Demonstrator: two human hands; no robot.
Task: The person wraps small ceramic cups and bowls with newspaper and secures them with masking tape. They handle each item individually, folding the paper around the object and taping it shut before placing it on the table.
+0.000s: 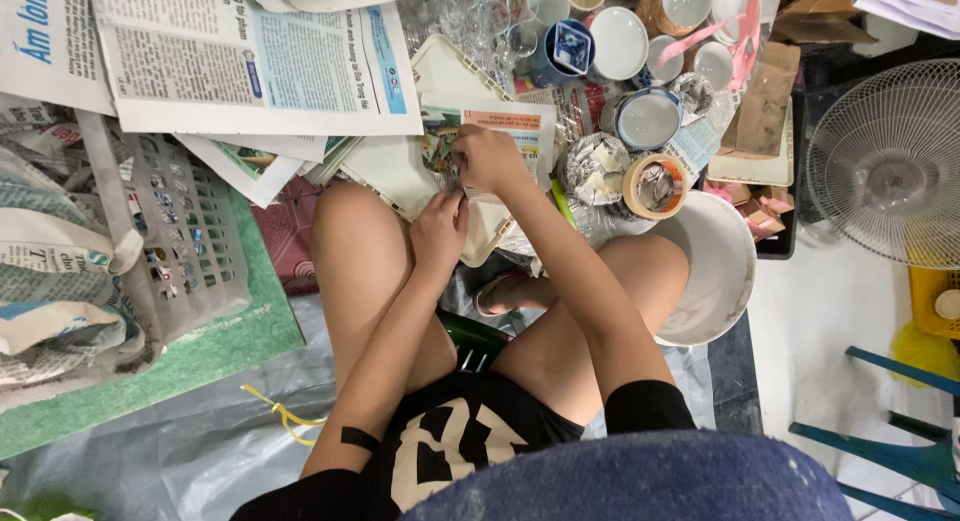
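I sit on the floor with my knees apart. My right hand (487, 157) pinches a sheet of newspaper (520, 131) that is folded around a small object, which the paper hides. Just below it, my left hand (440, 231) grips the lower edge of the same paper bundle. Both hands work over a white plastic tray (445, 76) lying on the floor in front of my knees. A dark green bottle (470, 339) lies between my thighs.
Spread newspapers (250, 61) lie at the top left. A grey plastic basket (185, 231) holds paper-wrapped bundles at the left. Several cups and bowls (620, 41), a tape roll (655, 186), a big white bowl (720, 271), cardboard boxes (765, 111), a fan (890, 166) and a blue chair (900, 451) stand to the right.
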